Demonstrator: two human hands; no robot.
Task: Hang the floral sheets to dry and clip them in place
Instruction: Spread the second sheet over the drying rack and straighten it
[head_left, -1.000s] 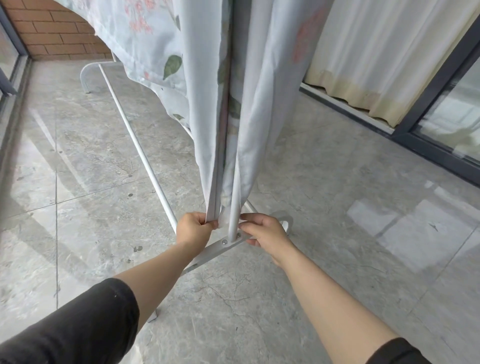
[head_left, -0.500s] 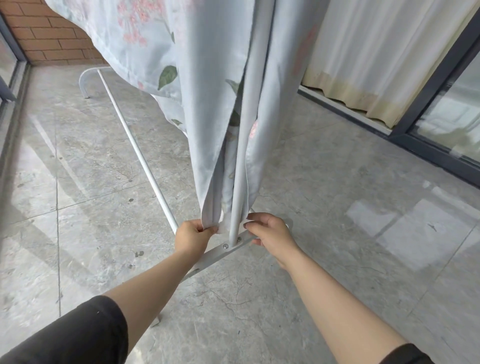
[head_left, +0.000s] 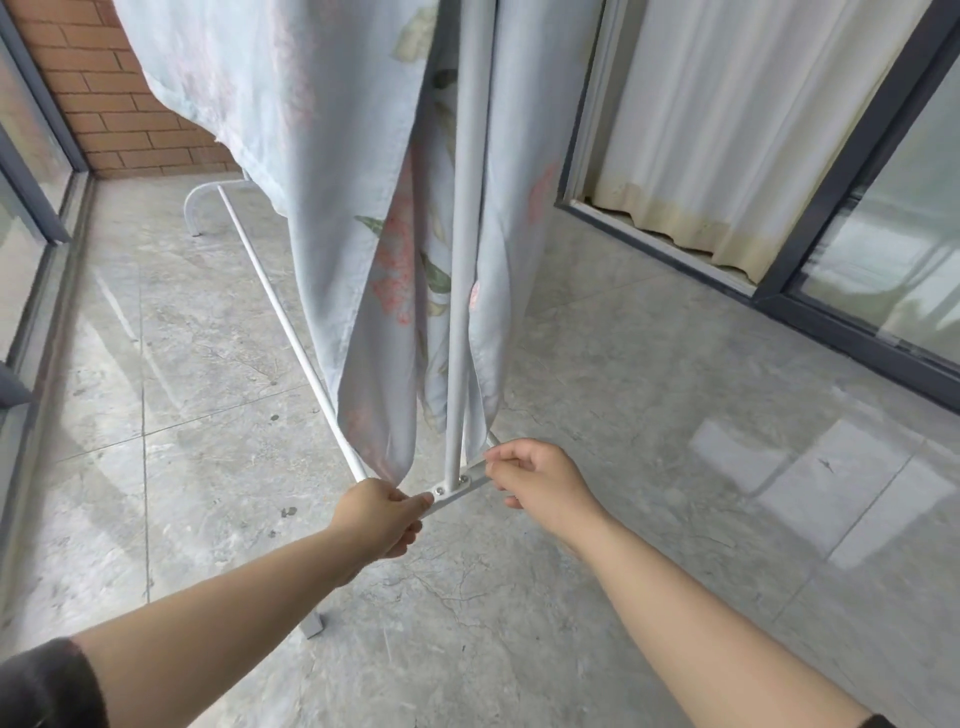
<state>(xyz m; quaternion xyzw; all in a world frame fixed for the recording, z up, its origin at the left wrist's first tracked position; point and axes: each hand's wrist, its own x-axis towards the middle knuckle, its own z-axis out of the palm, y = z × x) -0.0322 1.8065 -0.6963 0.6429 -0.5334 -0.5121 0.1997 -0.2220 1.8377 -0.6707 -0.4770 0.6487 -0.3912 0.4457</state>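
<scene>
Closest in, a bottom corner of the sheet (head_left: 337, 156) is pinched by the left hand (head_left: 376, 514), between the thumb and the curled fingers. Just to the right of that grip, the other bottom edge seems to be pinched by the right hand (head_left: 543, 486). Its fingers are curled too, but the touch itself is hard to see.

Between the two grips a white pole (head_left: 462, 234) stands up from a flat foot (head_left: 457, 491) that lies just under the hands. From both grips the sheet goes straight up, and it is hung down on each side of the pole. To the left of the grips a long thin bar (head_left: 280, 317) runs away low over the floor (head_left: 649, 426). Far off to the right a pale curtain (head_left: 727, 130) is seen, and far off to the left a brick wall (head_left: 104, 104).

The sheet is judged to be soft, thin and floppy, and light unless it is wet. It cannot be broken, but it can slip or bunch up. It is best held at the corners and the hem and pulled down gently so that it is made smooth.

No clips are seen. No words or labels can be read.
</scene>
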